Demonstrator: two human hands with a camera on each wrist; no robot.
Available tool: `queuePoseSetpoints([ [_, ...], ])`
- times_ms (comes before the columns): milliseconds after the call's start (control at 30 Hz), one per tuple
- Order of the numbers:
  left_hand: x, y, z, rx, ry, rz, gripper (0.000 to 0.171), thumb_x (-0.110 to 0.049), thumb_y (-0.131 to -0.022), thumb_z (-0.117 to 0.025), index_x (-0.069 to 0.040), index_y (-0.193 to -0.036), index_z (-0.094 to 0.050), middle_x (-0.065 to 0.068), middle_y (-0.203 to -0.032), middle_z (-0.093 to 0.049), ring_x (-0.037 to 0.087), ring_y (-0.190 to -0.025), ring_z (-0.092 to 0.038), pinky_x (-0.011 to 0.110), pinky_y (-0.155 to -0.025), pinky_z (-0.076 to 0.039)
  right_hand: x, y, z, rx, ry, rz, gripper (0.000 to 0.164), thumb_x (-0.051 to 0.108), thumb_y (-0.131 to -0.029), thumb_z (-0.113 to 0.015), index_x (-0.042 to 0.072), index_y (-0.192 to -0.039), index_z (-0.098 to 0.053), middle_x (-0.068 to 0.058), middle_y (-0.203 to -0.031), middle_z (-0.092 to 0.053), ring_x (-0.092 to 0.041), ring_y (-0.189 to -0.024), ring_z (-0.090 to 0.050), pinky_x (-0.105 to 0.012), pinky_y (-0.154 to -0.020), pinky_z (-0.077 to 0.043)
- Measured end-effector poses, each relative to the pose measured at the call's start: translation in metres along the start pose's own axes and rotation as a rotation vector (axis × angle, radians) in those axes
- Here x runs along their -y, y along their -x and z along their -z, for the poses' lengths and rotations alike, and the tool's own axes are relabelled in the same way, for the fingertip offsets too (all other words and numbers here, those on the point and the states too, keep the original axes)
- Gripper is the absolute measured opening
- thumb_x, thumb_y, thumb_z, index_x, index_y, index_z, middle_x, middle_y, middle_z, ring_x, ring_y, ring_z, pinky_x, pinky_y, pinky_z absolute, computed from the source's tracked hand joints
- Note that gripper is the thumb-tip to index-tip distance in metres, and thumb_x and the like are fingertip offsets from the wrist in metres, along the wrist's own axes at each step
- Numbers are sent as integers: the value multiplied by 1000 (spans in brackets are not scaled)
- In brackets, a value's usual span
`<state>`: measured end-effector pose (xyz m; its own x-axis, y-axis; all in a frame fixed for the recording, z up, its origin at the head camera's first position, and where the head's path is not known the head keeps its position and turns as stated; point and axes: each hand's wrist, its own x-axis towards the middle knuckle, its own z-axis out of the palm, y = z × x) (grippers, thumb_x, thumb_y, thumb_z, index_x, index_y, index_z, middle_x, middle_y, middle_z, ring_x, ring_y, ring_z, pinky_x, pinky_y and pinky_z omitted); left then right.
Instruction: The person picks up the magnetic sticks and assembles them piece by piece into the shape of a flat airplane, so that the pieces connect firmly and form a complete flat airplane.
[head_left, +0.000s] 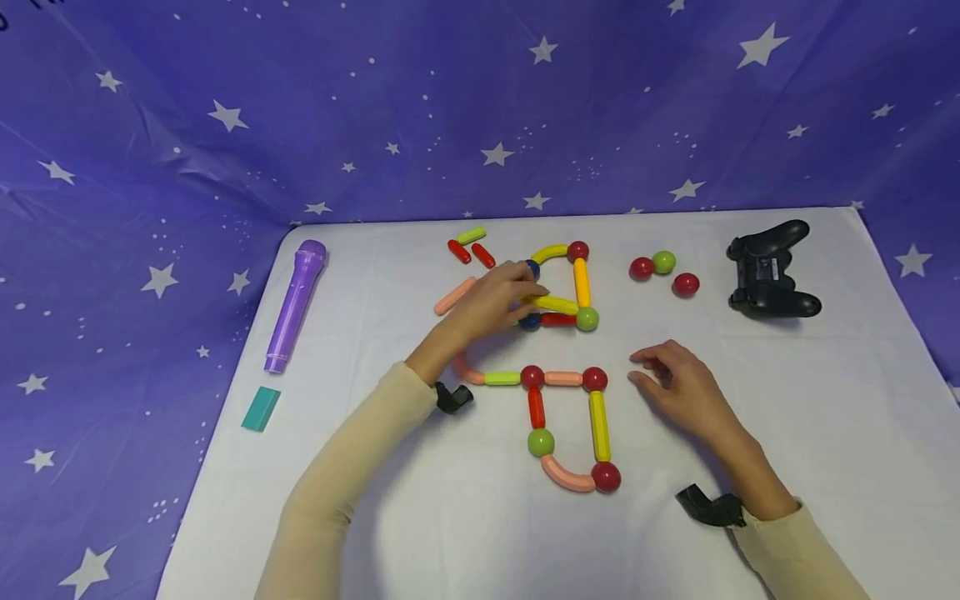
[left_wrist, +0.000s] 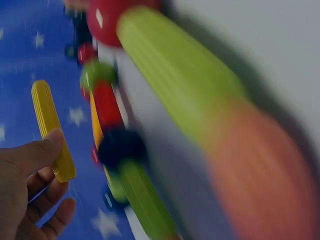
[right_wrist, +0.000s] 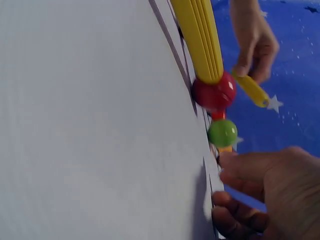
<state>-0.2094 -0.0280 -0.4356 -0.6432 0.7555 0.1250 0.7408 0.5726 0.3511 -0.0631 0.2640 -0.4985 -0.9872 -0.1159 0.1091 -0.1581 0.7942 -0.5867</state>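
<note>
My left hand (head_left: 491,298) pinches a straight yellow stick (left_wrist: 52,132) between thumb and fingers, raised above the upper shape of toy sticks and balls. That shape has a red ball (head_left: 578,252), an orange stick (head_left: 582,283), a green ball (head_left: 587,319) and dark blue balls, partly hidden by the hand. Nearer to me, a second loop joins red balls (head_left: 595,379), a yellow stick (head_left: 600,425), a green ball (head_left: 541,442) and a curved pink piece (head_left: 566,477). My right hand (head_left: 686,392) hovers right of that loop, fingers loosely bent, holding nothing.
Loose red and green sticks (head_left: 472,236) lie at the back, with a pink stick (head_left: 454,296) nearby. Spare balls (head_left: 663,262) and a black game controller (head_left: 772,271) are at right. A purple microphone (head_left: 295,308) and a teal block (head_left: 261,409) lie at left.
</note>
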Motion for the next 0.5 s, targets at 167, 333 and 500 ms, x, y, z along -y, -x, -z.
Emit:
queuePoseSetpoints([
  [167,-39,-34,-15,122,-34,-155,26,-25,-93,-67,-20,-119,-72,-2,-110,-62,13,-102,-53,23,-95,-43,-11,2,8,-1,22,-40,26,10,-84,-76,7,-109,-69,-5,-88,-57,-18,-80,-49,-25,-69,-43],
  [333,-58,-51,-34,221,-49,-207,27,-27,-95,-66,-23,-120,-71,-5,-110,-62,11,-103,-52,22,-98,-41,-20,-8,22,-45,3,-36,26,9,-85,-75,4,-110,-68,-8,-90,-58,-20,-79,-52,-18,-68,-42],
  [500,-63,-57,-45,221,-41,-205,26,-27,-94,-66,-23,-120,-71,-7,-109,-63,9,-102,-51,20,-95,-41,-36,-32,42,-178,-19,-65,30,5,-88,-70,0,-117,-64,-19,-101,-58,-27,-80,-56,-19,-68,-37],
])
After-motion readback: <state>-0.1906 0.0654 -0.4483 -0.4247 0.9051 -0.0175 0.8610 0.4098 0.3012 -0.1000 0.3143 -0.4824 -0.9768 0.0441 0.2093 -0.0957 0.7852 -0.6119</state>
